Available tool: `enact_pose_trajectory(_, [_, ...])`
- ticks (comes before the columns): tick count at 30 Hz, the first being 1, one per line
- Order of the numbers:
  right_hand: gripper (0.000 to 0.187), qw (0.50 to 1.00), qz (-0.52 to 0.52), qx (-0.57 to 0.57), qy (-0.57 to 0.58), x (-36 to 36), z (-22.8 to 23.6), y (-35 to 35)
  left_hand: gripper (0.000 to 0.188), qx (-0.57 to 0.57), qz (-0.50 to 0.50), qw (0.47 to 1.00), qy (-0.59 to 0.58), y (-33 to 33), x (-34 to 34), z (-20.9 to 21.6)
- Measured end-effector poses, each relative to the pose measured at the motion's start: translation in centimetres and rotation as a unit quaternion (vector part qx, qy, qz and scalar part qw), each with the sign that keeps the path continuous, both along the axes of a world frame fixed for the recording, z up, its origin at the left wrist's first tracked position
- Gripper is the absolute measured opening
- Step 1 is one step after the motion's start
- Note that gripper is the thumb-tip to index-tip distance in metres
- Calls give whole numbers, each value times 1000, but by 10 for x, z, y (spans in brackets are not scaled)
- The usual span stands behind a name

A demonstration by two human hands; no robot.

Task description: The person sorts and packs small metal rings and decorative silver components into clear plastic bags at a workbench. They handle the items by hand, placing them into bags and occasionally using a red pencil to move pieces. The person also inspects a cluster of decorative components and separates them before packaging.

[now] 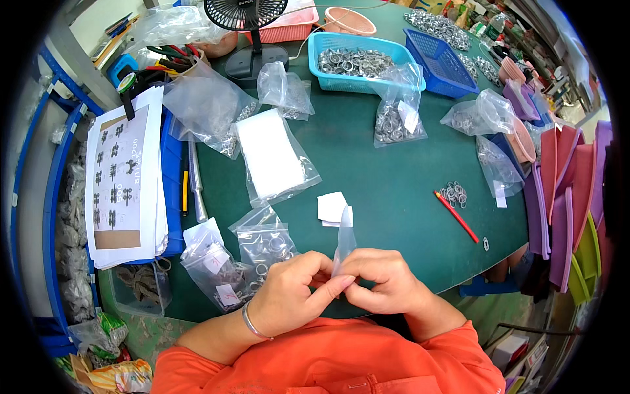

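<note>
My left hand (293, 292) and my right hand (384, 282) meet at the near edge of the green table (394, 190), both pinching the lower end of a small clear plastic bag (343, 244) that stands up between the fingers. A bangle sits on my left wrist. Just left of my hands lie small clear bags with metal rings (266, 241) and a bag with a paper label (213, 262). Two white paper slips (333, 207) lie just beyond the held bag.
A bigger clear bag with a white sheet (272, 157) lies mid-table. Beyond are a light blue basket of metal rings (357, 62), a dark blue basket (440, 62), a black desk fan (252, 39), more ring bags, a red pencil (457, 217), loose rings (454, 194). Printed sheets (125, 177) lie left; coloured trays stack right.
</note>
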State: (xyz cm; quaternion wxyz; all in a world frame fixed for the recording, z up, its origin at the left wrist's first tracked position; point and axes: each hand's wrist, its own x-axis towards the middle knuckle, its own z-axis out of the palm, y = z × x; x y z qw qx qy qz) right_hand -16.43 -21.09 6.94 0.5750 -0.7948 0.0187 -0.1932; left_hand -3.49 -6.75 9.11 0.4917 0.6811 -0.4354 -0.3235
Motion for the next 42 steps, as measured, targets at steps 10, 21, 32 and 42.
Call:
enact_pose_trajectory(10, [12,990,-57,-117,-50,9,0,4,22,-44,10,999,-9,0,0,-5])
enact_pose_trajectory(21, [16,968,-137,-182,-106,19,-4,8,18,-77,-26,994,-78,-3,3,-12])
enact_pose_trajectory(32, [16,978,-135,-117,-109,17,-4,13,21,-108,28,974,-197,-7,4,-17])
enact_pose_trajectory(42, [27,984,-159,0,-79,8,-15,19,6,-84,-34,965,-246,-6,6,-19])
